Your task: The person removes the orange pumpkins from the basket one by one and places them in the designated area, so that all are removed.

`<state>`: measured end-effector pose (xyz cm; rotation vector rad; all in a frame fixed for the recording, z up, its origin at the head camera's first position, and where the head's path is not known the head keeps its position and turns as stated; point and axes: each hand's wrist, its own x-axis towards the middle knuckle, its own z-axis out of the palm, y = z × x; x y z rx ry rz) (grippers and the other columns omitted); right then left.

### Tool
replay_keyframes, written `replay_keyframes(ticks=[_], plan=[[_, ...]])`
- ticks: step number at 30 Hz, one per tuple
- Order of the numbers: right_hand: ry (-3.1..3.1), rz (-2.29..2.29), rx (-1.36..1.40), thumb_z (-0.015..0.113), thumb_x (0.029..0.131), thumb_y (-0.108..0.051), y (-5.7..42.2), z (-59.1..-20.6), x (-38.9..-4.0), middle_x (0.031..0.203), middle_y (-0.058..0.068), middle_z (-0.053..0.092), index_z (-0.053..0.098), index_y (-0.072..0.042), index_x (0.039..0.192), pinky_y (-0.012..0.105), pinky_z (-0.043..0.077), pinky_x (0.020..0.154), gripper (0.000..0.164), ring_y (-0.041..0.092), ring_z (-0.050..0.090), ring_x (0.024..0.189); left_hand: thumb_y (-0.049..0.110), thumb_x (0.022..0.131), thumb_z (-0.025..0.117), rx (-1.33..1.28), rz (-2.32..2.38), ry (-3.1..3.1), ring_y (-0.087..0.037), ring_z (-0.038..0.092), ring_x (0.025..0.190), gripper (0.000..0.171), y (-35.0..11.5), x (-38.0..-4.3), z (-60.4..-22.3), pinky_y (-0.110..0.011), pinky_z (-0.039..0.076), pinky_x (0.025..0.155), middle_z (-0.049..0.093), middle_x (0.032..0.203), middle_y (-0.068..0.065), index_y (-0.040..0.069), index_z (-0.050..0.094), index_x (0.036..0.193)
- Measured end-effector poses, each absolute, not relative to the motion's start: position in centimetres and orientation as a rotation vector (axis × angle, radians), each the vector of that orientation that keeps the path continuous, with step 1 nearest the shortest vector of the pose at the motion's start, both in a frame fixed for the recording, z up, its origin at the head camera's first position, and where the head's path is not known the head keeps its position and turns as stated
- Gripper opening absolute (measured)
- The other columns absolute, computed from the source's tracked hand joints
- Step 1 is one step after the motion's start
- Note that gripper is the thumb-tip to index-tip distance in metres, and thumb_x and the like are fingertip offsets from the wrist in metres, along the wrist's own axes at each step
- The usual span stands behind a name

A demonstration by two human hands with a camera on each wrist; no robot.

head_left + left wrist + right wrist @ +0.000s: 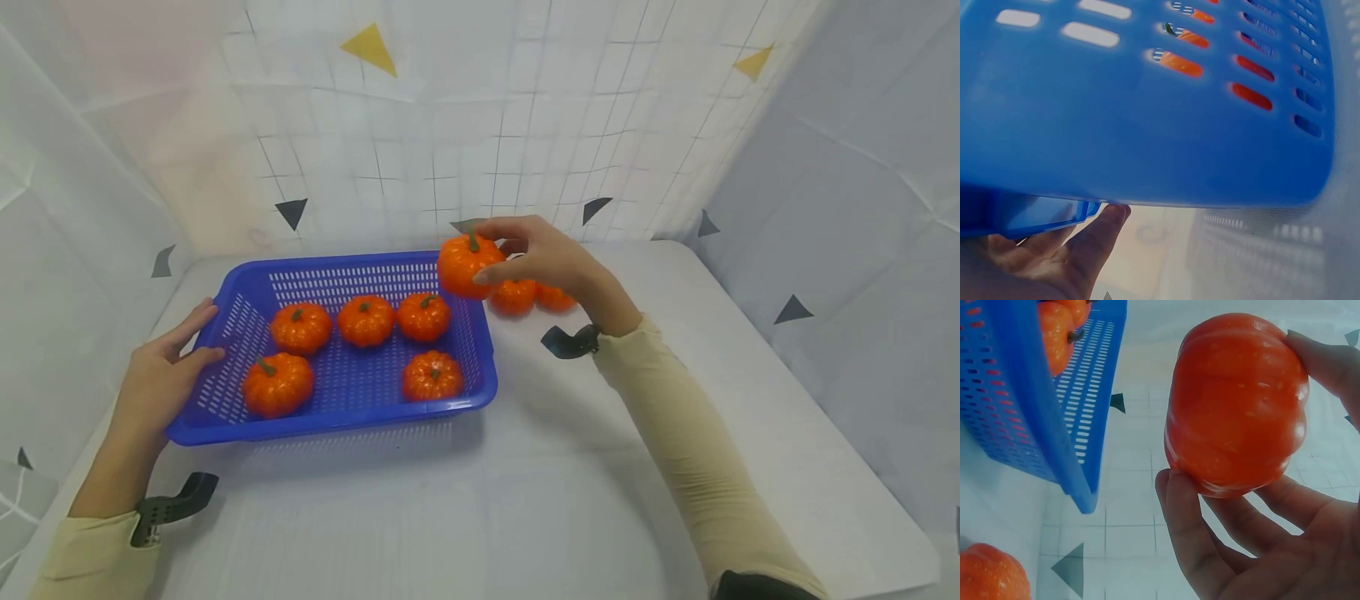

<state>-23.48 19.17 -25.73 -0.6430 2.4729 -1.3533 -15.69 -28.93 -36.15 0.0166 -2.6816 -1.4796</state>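
Note:
My right hand [543,254] holds a small orange pumpkin [459,268] with a green stem, above the right back corner of a blue plastic basket [330,421]. In the right wrist view, thumb and fingers pinch this pumpkin [1235,406] from opposite sides. At the basket's left end, my left hand [161,375] grips the rim between thumb and fingers. Several like pumpkins lie inside the basket, among them one at front left [277,385] and one at front right [432,377]. The left wrist view shows the basket's slotted wall [1147,137] close up, hiding part of the hand.
Two more pumpkins, one nearer [513,297] and one farther right [556,298], lie on the white table [585,500] beyond the basket's right end, partly behind my right hand. White sheeting with a grid and triangles [371,50] rises behind the table and along its sides.

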Motion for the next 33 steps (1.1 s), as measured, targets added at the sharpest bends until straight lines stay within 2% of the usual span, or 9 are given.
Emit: replay_keyframes(ticks=[9,21,33], plan=[[2.529,-1.368,-0.622,0.085,0.085,-0.035,20.3,-26.0,-23.5,0.126,0.000,0.067,0.059,-0.019,0.148,0.047,0.054,0.095,0.069,0.024,0.062,0.111,0.029,0.109,0.054,0.022,-1.498,-2.674,-0.036,0.016,0.155,0.060,-28.9,-15.6,-36.1,-0.056,0.025,0.119,0.024,0.168,0.009,0.026,0.029,0.164],[2.552,-1.426,-0.585,0.084,0.086,-0.033,21.5,-26.7,-23.7,0.124,0.001,0.068,0.062,-0.020,0.145,0.049,0.050,0.098,0.064,0.025,0.064,0.110,0.028,0.109,0.055,0.006,-1.508,-2.658,-0.032,0.016,0.156,0.060,-29.0,-15.7,-36.2,-0.054,0.022,0.121,0.026,0.168,0.009,0.025,0.031,0.163],[2.646,-1.430,-0.482,0.083,0.087,-0.030,23.2,-27.0,-23.9,0.127,0.004,0.067,0.061,-0.016,0.146,0.052,0.052,0.098,0.065,0.027,0.062,0.112,0.028,0.109,0.055,0.010,-1.474,-2.666,-0.034,0.015,0.155,0.060,-29.0,-15.7,-36.3,-0.057,0.021,0.120,0.026,0.168,0.007,0.024,0.031,0.163]])
